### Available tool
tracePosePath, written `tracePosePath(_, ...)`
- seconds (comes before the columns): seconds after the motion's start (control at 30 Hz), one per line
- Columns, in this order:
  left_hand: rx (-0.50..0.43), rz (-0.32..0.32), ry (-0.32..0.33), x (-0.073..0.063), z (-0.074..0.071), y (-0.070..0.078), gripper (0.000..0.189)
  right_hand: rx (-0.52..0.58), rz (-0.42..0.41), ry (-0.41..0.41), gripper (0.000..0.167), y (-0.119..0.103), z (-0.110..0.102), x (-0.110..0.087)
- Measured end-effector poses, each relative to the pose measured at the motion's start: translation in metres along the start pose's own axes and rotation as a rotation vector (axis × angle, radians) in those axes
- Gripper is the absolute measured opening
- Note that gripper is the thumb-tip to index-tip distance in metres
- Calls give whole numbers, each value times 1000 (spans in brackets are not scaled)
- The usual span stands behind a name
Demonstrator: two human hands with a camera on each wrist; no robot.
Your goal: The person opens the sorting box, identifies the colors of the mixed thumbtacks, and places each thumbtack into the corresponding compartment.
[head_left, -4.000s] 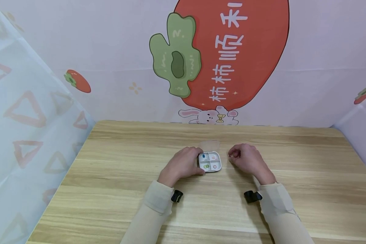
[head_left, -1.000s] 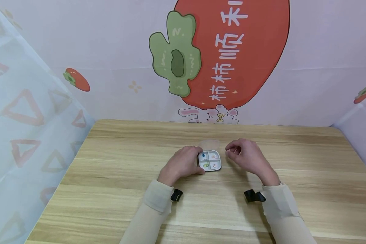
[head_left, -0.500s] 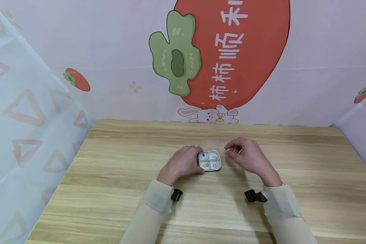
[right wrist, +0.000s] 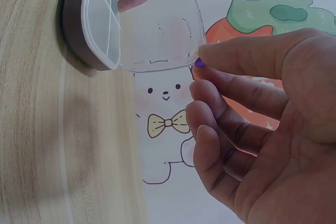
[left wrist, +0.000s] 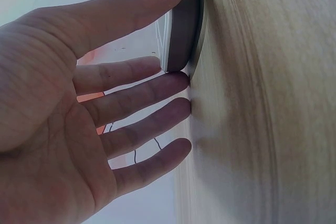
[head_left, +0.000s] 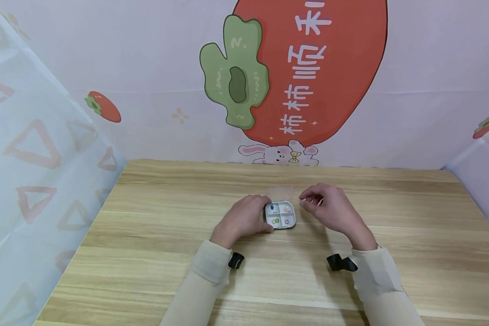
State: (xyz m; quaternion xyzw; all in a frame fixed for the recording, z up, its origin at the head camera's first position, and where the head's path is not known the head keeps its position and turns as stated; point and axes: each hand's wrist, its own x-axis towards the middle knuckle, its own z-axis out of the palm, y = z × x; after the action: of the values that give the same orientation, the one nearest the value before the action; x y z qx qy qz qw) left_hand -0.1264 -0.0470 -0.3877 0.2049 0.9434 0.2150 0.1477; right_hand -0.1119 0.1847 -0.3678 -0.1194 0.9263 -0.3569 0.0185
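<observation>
A small square pill-box-like case (head_left: 294, 218) with four compartments lies on the table, its clear lid (head_left: 280, 194) folded back. Small coloured pieces sit inside, among them a blue one (head_left: 272, 207) and green ones (head_left: 275, 221). My left hand (head_left: 246, 217) grips the case's left side, thumb at the near edge and index finger at the far one. Just right of the case, above the table, my right hand (head_left: 329, 209) pinches a tiny stud earring (right wrist: 199, 62) between thumb and index finger. It shows purple with a thin pin in the right wrist view.
The wooden table (head_left: 155, 253) ends at a printed cloth backdrop (head_left: 159, 127) behind the case. Another patterned cloth (head_left: 45, 149) hangs along the left side. A black strap (head_left: 236, 261) is at the left wrist, and another strap (head_left: 341, 262) at the right.
Over the last few seconds my right hand has risen a little and shifted slightly left and away from me, nearer the lid. The left hand and the case have stayed put.
</observation>
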Motion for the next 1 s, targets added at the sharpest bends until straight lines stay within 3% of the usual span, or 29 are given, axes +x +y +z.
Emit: tracePosePath(1.0,-17,-13,-13,0,0,1,64,31,-51,-5,8,-4,1,-2)
